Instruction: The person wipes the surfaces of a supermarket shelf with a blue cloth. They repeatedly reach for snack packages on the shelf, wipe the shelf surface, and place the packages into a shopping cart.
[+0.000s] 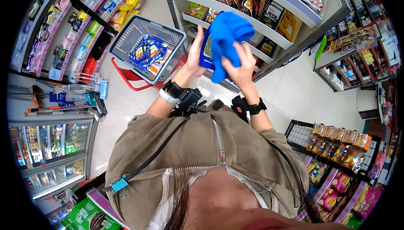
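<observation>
My left hand (pixel 196 56) holds a dark blue snack packet (pixel 206 51) in front of the shelf unit, its fingers along the packet's left edge. A bright blue cloth (pixel 228 40) is bunched in my right hand (pixel 241 64) and lies against the packet's face, covering much of it. Left of my hands, a grey plastic shopping basket (pixel 126 34) holds several similar blue packets (pixel 150 53) and a few paler ones. The basket rests on a red-handled basket (pixel 127 76) beneath it.
Ahead stands a shelf unit (pixel 274 37) with tiered trays of packaged snacks. Hanging goods fill the rack (pixel 63 37) at left, above mops and brushes (pixel 63 106). A glass-door fridge (pixel 53 141) is at lower left. A wire rack of snacks (pixel 334 141) stands at right.
</observation>
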Action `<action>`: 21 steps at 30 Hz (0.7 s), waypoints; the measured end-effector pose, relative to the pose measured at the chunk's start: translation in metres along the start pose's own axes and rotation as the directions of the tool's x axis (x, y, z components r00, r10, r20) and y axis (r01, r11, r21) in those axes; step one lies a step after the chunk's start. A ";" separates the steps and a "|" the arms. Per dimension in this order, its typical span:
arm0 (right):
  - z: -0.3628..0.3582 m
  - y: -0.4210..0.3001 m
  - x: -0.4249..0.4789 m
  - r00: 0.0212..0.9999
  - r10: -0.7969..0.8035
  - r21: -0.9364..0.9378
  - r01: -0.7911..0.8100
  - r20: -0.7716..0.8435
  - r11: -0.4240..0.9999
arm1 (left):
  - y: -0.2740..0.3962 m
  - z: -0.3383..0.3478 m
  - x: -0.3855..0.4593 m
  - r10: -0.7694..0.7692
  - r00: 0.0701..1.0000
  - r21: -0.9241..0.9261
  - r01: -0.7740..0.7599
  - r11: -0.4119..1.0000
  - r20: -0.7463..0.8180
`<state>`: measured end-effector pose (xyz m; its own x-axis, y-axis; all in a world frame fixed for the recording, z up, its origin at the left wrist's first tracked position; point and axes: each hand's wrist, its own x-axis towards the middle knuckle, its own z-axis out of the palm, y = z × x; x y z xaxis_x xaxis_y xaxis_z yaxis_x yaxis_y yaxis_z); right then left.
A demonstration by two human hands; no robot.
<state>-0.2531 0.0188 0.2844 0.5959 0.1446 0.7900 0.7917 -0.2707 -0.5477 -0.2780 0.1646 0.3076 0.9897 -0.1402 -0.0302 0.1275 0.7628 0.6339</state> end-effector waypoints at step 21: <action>0.001 0.024 -0.028 0.957 0.290 0.173 -0.288 0.010 0.942 | -0.032 -0.007 0.011 -0.137 0.986 0.251 0.157 0.955 -0.096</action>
<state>-0.2504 0.0090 0.2486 0.8014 0.0696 0.5941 0.5977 -0.1321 -0.7907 -0.2705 0.1432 0.2819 0.9645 -0.1819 -0.1913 0.2609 0.5479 0.7948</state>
